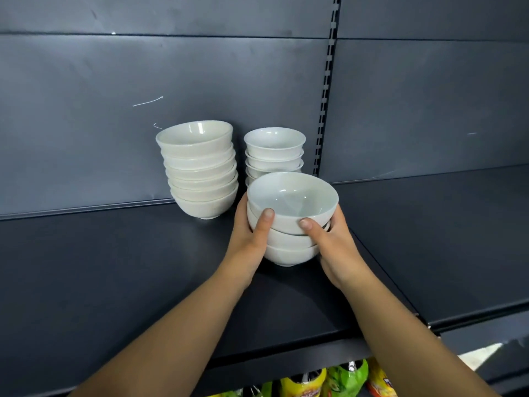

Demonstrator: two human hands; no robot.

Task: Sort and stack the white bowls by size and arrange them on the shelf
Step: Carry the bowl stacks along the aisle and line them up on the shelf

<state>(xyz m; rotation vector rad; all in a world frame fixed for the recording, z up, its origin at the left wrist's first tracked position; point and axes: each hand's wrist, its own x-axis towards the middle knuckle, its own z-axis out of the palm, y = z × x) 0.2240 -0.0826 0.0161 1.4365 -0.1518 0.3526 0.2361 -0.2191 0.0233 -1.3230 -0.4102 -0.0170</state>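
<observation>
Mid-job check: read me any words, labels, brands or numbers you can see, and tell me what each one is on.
No text can be read in this view.
Snack packets below the shelf: printed logos, too blurred and cut off to read.
White bowls: no marks or labels visible.
Back panel: white scratches only, not writing.

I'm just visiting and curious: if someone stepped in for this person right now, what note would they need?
Hands: left hand and right hand each grip the three-bowl stack, low over or on the shelf; cannot tell which.
Done: tall stack of larger bowls and stack of smaller bowls stand at the back.
Left: set the gripped stack in place, release.
</observation>
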